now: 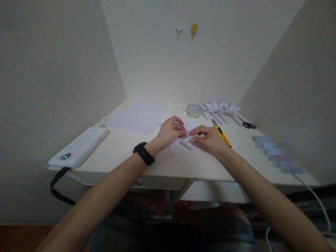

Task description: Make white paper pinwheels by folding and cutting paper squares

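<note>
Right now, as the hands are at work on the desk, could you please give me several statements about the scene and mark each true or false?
1. The left hand and right hand both touch the folded white paper. True.
2. A watch is worn on the right arm. False: the black watch is on the left.
3. The yellow cutter lies with its blade out. True.
4. The scissors lie on the flat sheets. False: the black-handled scissors lie at the right, near the paper pinwheels.
5. The two wall hooks are both yellow. False: one is a white hook, the other a yellow hook.
</note>
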`<state>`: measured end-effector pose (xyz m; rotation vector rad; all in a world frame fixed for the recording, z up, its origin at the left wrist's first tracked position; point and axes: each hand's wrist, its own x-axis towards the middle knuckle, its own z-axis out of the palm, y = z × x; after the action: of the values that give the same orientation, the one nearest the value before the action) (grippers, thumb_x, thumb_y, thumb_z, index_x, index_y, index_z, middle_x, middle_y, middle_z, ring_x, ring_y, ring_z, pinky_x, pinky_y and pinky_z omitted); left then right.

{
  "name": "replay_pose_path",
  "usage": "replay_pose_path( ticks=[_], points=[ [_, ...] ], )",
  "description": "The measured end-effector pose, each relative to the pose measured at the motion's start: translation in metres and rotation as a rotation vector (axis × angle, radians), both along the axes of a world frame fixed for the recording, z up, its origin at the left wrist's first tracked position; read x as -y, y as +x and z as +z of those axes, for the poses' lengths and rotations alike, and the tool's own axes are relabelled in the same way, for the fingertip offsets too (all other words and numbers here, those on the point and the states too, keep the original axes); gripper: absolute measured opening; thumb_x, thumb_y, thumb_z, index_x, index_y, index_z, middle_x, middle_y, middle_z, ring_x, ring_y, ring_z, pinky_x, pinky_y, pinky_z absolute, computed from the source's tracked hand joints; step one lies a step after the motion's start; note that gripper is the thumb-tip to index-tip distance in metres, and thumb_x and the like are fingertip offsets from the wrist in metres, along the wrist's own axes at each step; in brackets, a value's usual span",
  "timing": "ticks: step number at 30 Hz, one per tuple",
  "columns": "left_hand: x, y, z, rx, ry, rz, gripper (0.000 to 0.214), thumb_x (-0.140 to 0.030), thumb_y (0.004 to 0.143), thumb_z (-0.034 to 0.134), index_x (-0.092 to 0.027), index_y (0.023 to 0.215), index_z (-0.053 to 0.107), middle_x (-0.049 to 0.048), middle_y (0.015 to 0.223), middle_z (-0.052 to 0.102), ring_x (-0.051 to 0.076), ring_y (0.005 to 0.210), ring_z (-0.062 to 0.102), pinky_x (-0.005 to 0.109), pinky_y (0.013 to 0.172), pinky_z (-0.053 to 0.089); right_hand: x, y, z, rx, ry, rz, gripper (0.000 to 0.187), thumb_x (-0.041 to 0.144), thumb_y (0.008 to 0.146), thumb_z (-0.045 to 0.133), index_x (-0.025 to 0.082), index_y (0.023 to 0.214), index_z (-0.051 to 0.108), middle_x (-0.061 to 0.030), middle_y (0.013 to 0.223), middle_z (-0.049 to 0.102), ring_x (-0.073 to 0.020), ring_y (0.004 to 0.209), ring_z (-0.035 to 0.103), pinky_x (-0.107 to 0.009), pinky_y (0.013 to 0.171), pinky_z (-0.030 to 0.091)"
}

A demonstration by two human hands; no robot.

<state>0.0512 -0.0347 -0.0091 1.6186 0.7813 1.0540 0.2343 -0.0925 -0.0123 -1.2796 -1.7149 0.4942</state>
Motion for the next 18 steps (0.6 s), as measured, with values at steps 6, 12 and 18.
replay_pose_path(
  ticks=[6, 12, 18],
  points=[
    [-0.0006, 0.0003, -0.0004, 0.014, -0.003, -0.003, 0.033, 0.002, 0.066, 0.071, -0.016, 0.088, 0.054, -0.0007, 0.066, 0.068, 0.013, 0.061, 0.067, 0.025, 0.061, 0.052, -0.0009, 0.0019, -0.0014, -0.012, 0.004, 0.008, 0.023, 0.044, 0.060, 0.084, 0.028, 0.075, 0.078, -0.0039, 0.082, 0.075, -0.0228, 0.080, 0.065, -0.038, 0.076, 0.047],
    [0.0006, 0.0003, -0.0008, 0.013, -0.003, 0.004, 0.033, 0.002, 0.065, 0.071, -0.016, 0.088, 0.054, -0.0010, 0.065, 0.068, 0.014, 0.061, 0.067, 0.025, 0.061, 0.052, 0.0004, 0.0008, -0.0005, -0.016, 0.002, -0.012, 0.023, 0.043, 0.059, 0.084, 0.027, 0.074, 0.078, -0.0045, 0.083, 0.074, -0.0231, 0.081, 0.064, -0.038, 0.076, 0.047],
    [0.0013, 0.0003, 0.0001, 0.005, -0.015, 0.012, 0.034, 0.002, 0.066, 0.072, -0.016, 0.088, 0.055, 0.0000, 0.067, 0.068, 0.014, 0.063, 0.067, 0.026, 0.062, 0.053, 0.0002, 0.0009, -0.0002, -0.045, -0.013, -0.007, 0.023, 0.042, 0.058, 0.084, 0.027, 0.074, 0.078, -0.0039, 0.082, 0.075, -0.0228, 0.080, 0.064, -0.038, 0.075, 0.046]
  ],
)
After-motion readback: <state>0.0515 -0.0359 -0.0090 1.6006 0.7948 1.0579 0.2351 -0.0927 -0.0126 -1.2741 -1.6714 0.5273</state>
